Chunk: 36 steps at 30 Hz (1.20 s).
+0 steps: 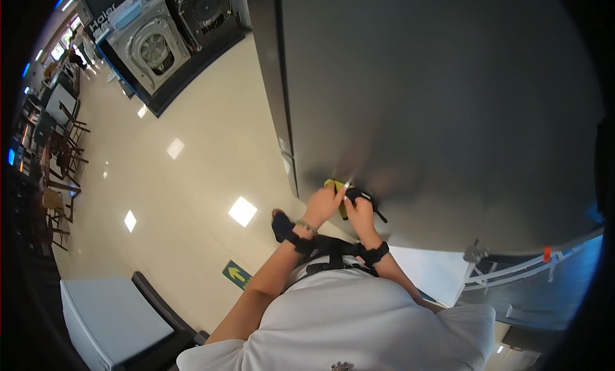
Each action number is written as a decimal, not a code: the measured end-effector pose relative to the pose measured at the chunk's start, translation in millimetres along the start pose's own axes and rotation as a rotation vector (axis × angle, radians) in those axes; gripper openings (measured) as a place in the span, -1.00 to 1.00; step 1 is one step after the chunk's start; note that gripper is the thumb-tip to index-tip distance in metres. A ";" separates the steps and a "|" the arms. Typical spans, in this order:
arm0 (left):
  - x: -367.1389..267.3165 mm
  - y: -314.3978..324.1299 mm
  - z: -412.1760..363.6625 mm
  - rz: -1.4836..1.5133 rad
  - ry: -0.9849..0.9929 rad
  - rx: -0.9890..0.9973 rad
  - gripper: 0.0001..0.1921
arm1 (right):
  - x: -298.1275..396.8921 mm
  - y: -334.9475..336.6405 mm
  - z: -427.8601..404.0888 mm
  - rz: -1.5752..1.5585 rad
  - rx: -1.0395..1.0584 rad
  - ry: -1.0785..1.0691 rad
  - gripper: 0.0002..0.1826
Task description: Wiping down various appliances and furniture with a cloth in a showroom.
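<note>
Both my hands are together low in front of a large dark grey, smooth appliance panel (432, 106). My left hand (325, 205) holds the yellow part of a small yellow-and-black item (343, 211), whose exact kind I cannot tell. Fingers of my right hand (362, 217) are closed on its black part, beside the left fingertips. A black strap or cord end (381, 216) sticks out to the right of that hand. Black bands circle both wrists, and the left one also bears a beaded bracelet (306, 227).
An opened washing machine (156, 51) stands on a dark plinth at upper left. A white appliance (115, 318) is at lower left, wooden chairs (72, 126) at far left. White racks and a blue surface (543, 294) lie at right. A green arrow sign (236, 274) marks the tiled floor.
</note>
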State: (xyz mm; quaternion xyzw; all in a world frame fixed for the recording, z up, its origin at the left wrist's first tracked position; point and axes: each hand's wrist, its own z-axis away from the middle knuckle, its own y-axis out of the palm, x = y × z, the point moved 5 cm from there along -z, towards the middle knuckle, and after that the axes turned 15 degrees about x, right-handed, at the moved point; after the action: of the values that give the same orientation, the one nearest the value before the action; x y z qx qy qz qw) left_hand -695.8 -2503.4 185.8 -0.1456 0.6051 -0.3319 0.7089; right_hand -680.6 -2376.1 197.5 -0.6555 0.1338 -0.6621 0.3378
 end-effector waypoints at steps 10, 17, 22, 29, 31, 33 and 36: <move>-112.4 -249.1 50.0 -0.356 0.700 -0.579 -0.85 | 209.8 -45.6 -49.8 -0.603 -0.362 -0.549 -0.76; -151.7 -309.4 89.7 -0.539 1.019 -0.813 -0.60 | 282.8 -76.0 -72.0 -0.954 -0.606 -0.799 -0.64; -137.5 -317.4 80.0 -0.466 1.055 -0.740 -0.64 | 273.1 -72.1 -73.9 -0.703 -0.456 -0.725 -0.67; -105.4 -297.6 15.3 -0.197 0.770 -0.354 -0.75 | 241.8 -37.6 -78.9 -0.470 -0.254 -0.527 -0.73; -81.2 -280.4 1.0 -0.119 0.629 -0.215 -0.76 | 228.1 -26.6 -81.8 -0.174 -0.302 -0.398 -0.79; -54.9 -267.4 -8.5 -0.092 0.558 -0.170 -0.76 | 223.6 -19.3 -89.7 -0.115 -0.305 -0.363 -0.85; -11.9 -239.0 -16.5 0.044 0.343 0.033 -0.75 | 238.6 -5.4 -97.8 0.256 -0.239 -0.355 -0.83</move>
State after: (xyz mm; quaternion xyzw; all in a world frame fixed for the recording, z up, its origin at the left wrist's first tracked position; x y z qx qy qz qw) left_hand -782.5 -2668.6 336.5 -0.0621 0.7147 -0.3460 0.6047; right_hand -754.9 -2546.7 376.2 -0.7747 0.2316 -0.4678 0.3570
